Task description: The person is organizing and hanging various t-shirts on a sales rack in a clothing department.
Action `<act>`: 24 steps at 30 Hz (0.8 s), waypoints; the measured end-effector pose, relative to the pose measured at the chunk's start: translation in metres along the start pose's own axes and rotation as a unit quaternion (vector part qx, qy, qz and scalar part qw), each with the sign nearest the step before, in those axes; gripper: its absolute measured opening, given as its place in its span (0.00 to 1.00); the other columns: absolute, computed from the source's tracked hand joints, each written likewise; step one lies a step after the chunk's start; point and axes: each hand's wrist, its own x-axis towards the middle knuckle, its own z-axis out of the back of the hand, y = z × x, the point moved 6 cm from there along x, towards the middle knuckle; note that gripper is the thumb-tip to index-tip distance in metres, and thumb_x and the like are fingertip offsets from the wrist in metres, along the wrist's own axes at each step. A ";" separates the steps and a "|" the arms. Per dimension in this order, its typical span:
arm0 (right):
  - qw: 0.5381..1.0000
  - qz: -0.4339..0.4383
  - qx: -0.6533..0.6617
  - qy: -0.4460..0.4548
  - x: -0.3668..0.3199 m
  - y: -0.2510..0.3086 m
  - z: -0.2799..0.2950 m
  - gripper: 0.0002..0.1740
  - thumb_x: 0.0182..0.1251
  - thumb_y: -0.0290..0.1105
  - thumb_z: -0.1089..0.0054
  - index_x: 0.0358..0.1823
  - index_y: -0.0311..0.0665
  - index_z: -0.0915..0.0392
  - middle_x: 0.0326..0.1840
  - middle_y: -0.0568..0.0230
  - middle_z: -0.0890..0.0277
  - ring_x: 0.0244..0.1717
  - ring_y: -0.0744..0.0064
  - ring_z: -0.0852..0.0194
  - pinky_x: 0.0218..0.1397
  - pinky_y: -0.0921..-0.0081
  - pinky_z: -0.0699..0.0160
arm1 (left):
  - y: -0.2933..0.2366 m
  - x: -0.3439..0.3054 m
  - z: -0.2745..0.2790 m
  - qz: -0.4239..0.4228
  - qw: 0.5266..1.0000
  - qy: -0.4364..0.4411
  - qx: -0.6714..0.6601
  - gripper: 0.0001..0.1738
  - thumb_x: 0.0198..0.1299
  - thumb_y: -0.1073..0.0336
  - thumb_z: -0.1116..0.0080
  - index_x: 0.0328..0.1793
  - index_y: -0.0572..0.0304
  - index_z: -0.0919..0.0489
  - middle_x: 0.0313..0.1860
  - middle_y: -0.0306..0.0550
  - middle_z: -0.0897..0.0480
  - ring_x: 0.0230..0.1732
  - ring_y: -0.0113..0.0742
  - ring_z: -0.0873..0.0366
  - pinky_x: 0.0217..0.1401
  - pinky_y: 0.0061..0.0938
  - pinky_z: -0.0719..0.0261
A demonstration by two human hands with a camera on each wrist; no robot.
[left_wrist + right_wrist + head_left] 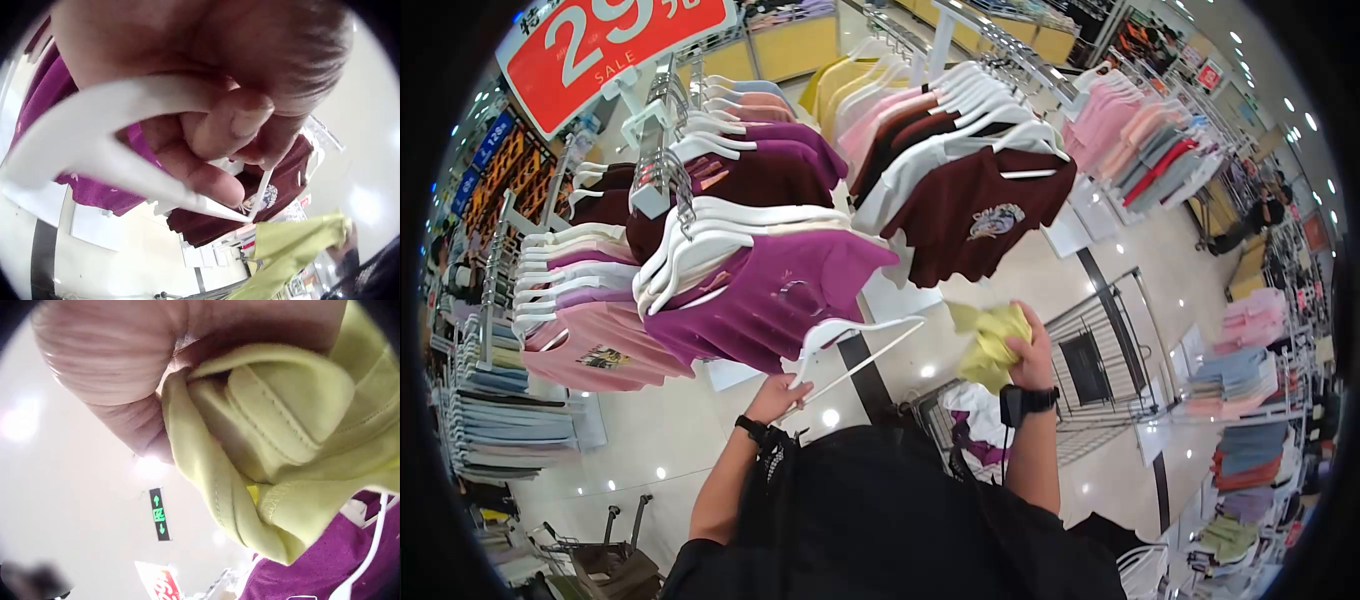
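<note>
In the head view my left hand (773, 400) grips a bare white plastic hanger (832, 328). Up close in the left wrist view, its fingers and thumb curl round the hanger (94, 147) near one corner. My right hand (1032, 352) holds a bunched yellow-green garment (985, 348) out to the right, with folds and stitched seams showing in the right wrist view. The garment (269, 444) is apart from the hanger. Just beyond my left hand hangs a purple T-shirt (790, 285) at the front of a rack.
A metal shopping cart (1085, 368) stands at the right, white and purple clothing (975, 420) in it. Ahead, a dark maroon T-shirt (990, 215) fronts another row. A red sale sign (615, 60) tops the rack at upper left. Pink shirts (605, 345) hang at far left.
</note>
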 end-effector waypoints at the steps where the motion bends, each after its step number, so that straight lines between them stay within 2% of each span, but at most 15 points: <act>1: 0.999 0.020 0.013 0.030 0.000 0.007 -0.021 0.37 0.61 0.16 0.37 0.74 0.32 0.36 0.63 0.53 0.22 0.62 0.60 0.19 0.67 0.63 0.18 | -0.003 0.000 0.001 -0.068 0.998 -0.012 0.000 0.22 0.72 0.51 0.35 0.30 0.61 0.16 0.19 0.34 0.22 0.22 0.21 0.29 0.26 0.24 0.32; 5: 0.994 0.061 0.019 0.089 0.004 0.031 -0.083 0.38 0.63 0.15 0.38 0.76 0.34 0.39 0.65 0.51 0.23 0.64 0.58 0.19 0.69 0.60 0.20 | -0.017 -0.020 0.017 -0.068 0.995 -0.051 -0.044 0.20 0.73 0.57 0.36 0.29 0.63 0.18 0.22 0.35 0.20 0.24 0.22 0.25 0.27 0.24 0.31; 6: 0.992 0.059 0.023 0.110 0.005 0.037 -0.098 0.36 0.66 0.13 0.40 0.75 0.36 0.37 0.66 0.53 0.23 0.65 0.63 0.21 0.68 0.65 0.20 | -0.026 -0.029 0.021 -0.081 0.993 -0.056 -0.060 0.19 0.72 0.58 0.36 0.30 0.64 0.19 0.21 0.35 0.20 0.24 0.22 0.25 0.27 0.24 0.30; 9: 0.993 0.042 -0.001 0.107 0.011 0.046 -0.132 0.35 0.67 0.12 0.42 0.74 0.37 0.37 0.64 0.55 0.23 0.64 0.64 0.20 0.66 0.66 0.18 | -0.053 -0.054 0.031 -0.111 0.988 -0.101 -0.048 0.21 0.71 0.54 0.34 0.29 0.63 0.17 0.18 0.35 0.23 0.22 0.21 0.27 0.26 0.24 0.32; 10: 0.994 0.044 -0.012 0.102 0.013 0.047 -0.147 0.28 0.70 0.14 0.42 0.70 0.37 0.34 0.61 0.57 0.22 0.60 0.66 0.19 0.63 0.67 0.16 | -0.059 -0.060 0.033 -0.124 0.984 -0.118 -0.040 0.19 0.71 0.56 0.33 0.32 0.65 0.15 0.18 0.35 0.23 0.22 0.22 0.27 0.25 0.25 0.32; 11: 0.993 0.041 -0.017 0.108 0.018 0.043 -0.154 0.28 0.70 0.14 0.42 0.70 0.37 0.34 0.61 0.57 0.22 0.60 0.66 0.19 0.63 0.67 0.16 | -0.064 -0.063 0.034 -0.124 0.983 -0.123 -0.046 0.19 0.71 0.56 0.33 0.32 0.65 0.15 0.18 0.35 0.23 0.22 0.22 0.27 0.25 0.25 0.32; 13: 0.994 0.000 -0.003 0.114 0.028 0.029 -0.166 0.20 0.74 0.18 0.43 0.64 0.37 0.30 0.57 0.60 0.21 0.55 0.69 0.18 0.60 0.69 0.15 | -0.080 -0.070 0.035 -0.154 0.976 -0.149 -0.041 0.17 0.70 0.58 0.33 0.36 0.66 0.14 0.18 0.35 0.22 0.22 0.21 0.28 0.26 0.25 0.32; 14: 0.992 -0.015 -0.008 0.124 0.028 0.025 -0.178 0.10 0.78 0.22 0.44 0.57 0.36 0.26 0.53 0.63 0.21 0.52 0.74 0.19 0.56 0.74 0.15 | -0.091 -0.072 0.034 -0.184 0.970 -0.154 -0.042 0.13 0.68 0.61 0.32 0.40 0.66 0.12 0.21 0.34 0.21 0.25 0.20 0.29 0.28 0.24 0.32; 15: 0.991 -0.018 -0.010 0.130 0.028 0.018 -0.188 0.10 0.78 0.22 0.44 0.57 0.36 0.26 0.53 0.63 0.21 0.52 0.74 0.19 0.56 0.74 0.15 | -0.095 -0.069 0.031 -0.183 0.969 -0.159 -0.045 0.13 0.68 0.61 0.32 0.40 0.66 0.12 0.21 0.34 0.21 0.25 0.20 0.29 0.28 0.24 0.32; 17: 0.985 -0.046 -0.029 0.162 0.023 -0.001 -0.211 0.07 0.79 0.24 0.44 0.54 0.36 0.23 0.51 0.67 0.21 0.50 0.80 0.22 0.54 0.78 0.18 | -0.121 -0.071 0.021 -0.281 0.946 -0.121 -0.108 0.11 0.66 0.63 0.29 0.47 0.64 0.11 0.22 0.32 0.26 0.27 0.19 0.32 0.31 0.24 0.33; 19: 0.973 -0.003 -0.171 0.156 0.015 -0.012 -0.233 0.05 0.78 0.26 0.40 0.50 0.36 0.21 0.50 0.70 0.22 0.49 0.84 0.25 0.56 0.81 0.23 | -0.141 -0.082 0.017 -0.184 0.978 -0.061 -0.075 0.20 0.61 0.64 0.25 0.58 0.61 0.14 0.23 0.30 0.31 0.28 0.20 0.34 0.32 0.23 0.32; 20: 0.963 0.001 -0.197 0.184 0.007 -0.016 -0.249 0.06 0.76 0.26 0.38 0.50 0.36 0.21 0.50 0.70 0.22 0.50 0.83 0.25 0.57 0.80 0.23 | -0.147 -0.082 0.015 -0.196 0.976 -0.049 -0.079 0.29 0.58 0.62 0.22 0.65 0.59 0.17 0.23 0.29 0.36 0.28 0.21 0.36 0.33 0.23 0.32; 21: 0.952 0.005 -0.223 0.211 -0.001 -0.022 -0.263 0.07 0.74 0.26 0.36 0.50 0.36 0.21 0.50 0.69 0.22 0.51 0.82 0.24 0.58 0.79 0.23 | -0.153 -0.083 0.013 -0.218 0.971 -0.052 -0.079 0.27 0.60 0.73 0.28 0.68 0.60 0.19 0.23 0.26 0.40 0.26 0.17 0.43 0.30 0.20 0.40; 23: 0.936 0.006 -0.219 0.277 -0.016 -0.036 -0.290 0.10 0.70 0.25 0.32 0.50 0.36 0.21 0.50 0.69 0.21 0.52 0.80 0.23 0.59 0.78 0.23 | -0.163 -0.086 0.015 -0.240 0.968 -0.060 -0.030 0.29 0.58 0.65 0.23 0.66 0.60 0.19 0.26 0.34 0.30 0.28 0.22 0.34 0.33 0.24 0.30; 24: 0.923 -0.002 -0.245 0.297 -0.020 -0.048 -0.296 0.11 0.69 0.25 0.30 0.49 0.36 0.21 0.50 0.68 0.20 0.52 0.79 0.23 0.59 0.77 0.22 | -0.150 -0.075 0.012 -0.260 0.962 -0.066 -0.045 0.27 0.59 0.65 0.25 0.65 0.60 0.19 0.28 0.38 0.24 0.30 0.24 0.30 0.36 0.25 0.27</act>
